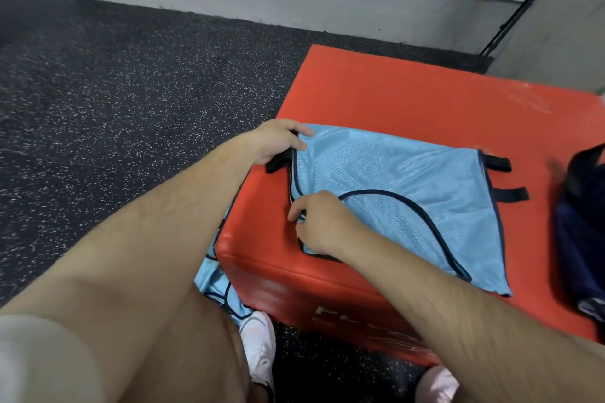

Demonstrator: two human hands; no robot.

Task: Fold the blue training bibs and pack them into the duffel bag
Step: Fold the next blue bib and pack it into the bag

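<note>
Blue training bib (409, 180) lies on the red box (393, 91), apparently mid-fold. The left grip (278, 141) pinches its far-left corner, and the right grip (322, 226) its near-left edge. A second bib (219, 285) lies crumpled below, left. Packing into the duffel bag (582, 222), right, seems still ahead.

Sheeny blue mesh-cloth bib (409, 180) on a smooth, faintly glossy orange vinyl box (393, 98) — rough speckled rubber floor (114, 91)
</note>
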